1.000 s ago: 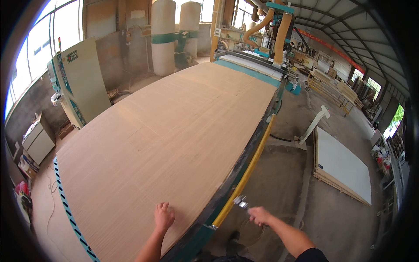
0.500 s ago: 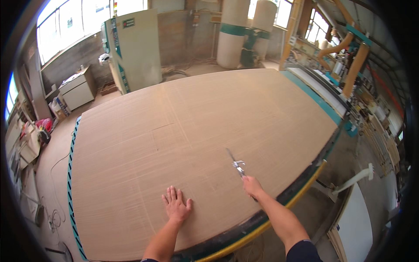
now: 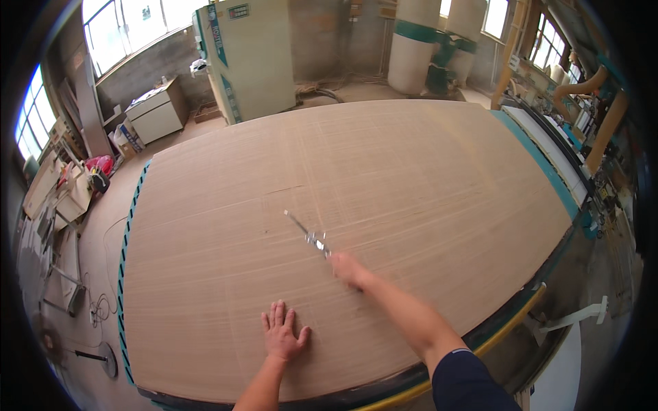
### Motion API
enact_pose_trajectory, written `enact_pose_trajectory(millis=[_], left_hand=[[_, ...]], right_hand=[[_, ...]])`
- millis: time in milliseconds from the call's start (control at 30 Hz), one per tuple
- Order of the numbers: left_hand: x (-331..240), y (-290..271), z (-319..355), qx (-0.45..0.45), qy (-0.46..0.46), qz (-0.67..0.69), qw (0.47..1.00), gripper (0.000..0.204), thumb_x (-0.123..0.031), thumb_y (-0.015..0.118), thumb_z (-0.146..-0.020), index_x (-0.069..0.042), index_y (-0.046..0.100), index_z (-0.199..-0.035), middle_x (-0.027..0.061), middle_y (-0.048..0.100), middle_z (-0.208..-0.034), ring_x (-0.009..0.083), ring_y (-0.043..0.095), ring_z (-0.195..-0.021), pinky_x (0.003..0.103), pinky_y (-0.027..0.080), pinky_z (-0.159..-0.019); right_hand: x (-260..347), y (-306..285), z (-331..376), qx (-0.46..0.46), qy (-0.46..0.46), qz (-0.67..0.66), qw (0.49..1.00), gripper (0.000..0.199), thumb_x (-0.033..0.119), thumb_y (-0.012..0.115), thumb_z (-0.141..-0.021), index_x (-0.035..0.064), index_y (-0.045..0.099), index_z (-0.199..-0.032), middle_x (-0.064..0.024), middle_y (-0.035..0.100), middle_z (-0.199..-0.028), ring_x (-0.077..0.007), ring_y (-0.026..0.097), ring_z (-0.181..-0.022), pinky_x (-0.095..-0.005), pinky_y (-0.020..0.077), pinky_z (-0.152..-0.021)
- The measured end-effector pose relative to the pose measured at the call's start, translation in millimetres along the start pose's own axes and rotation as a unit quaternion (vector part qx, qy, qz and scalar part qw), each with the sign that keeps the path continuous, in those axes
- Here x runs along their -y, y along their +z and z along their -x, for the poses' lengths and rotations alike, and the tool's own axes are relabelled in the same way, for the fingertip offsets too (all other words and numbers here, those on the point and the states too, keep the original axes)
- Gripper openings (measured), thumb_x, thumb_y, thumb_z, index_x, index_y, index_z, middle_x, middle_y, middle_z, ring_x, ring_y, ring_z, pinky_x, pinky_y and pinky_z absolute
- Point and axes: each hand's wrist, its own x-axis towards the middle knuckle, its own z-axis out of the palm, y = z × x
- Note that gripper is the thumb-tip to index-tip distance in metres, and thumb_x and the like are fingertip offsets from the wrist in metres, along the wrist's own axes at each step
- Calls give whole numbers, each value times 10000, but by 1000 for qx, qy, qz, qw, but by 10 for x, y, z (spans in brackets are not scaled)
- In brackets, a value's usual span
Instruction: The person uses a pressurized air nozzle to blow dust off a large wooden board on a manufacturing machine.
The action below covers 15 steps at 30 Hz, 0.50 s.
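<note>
My right hand (image 3: 349,269) is closed round the near end of a slim metal tool (image 3: 317,241). The tool has a long thin rod at its far end and shiny silver fittings in the middle; its exact kind is unclear. It points away and to the left over a wide tan board (image 3: 425,171) marked with fine lines. Whether the tip touches the board I cannot tell. Nearer to me, my left hand (image 3: 284,338) lies flat on the board with fingers spread, holding nothing. A short dark line crosses the board beyond the tool's tip.
The board rests on a machine bed with a striped teal left edge (image 3: 122,288) and a yellow rail (image 3: 510,318) at the near right. A tall pale cabinet (image 3: 253,61) stands behind. Cables and a round-based stand (image 3: 106,359) are on the left floor.
My right hand has swept the tool left and away from me across the board. The left hand stays flat on it. The whole view has shifted a little.
</note>
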Motion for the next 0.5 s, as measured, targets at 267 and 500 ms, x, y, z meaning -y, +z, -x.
enact_pose_trajectory(millis=[267,500], left_hand=[[12,-17,58,-11,-20,3,1000,612,-443,571,-746,-24,553,-1191,162,316,-1423,295,215,-1354,467,85,-1110],[-8,163,35,-16,-50,-27,998,602,-394,524,-791,12,492,-1235,198,270,-1436,325,180,-1360,489,65,-1103]], right_hand=[[-1701,-2183,2204,-309,287,-243,874,387,430,455,-901,79,503,-746,-45,475,-575,-161,423,-362,-272,339,-317],[-1629,-2715,2533,-196,219,-123,948,351,433,465,-901,97,509,-812,-41,525,-649,-106,446,-424,-261,356,-352]])
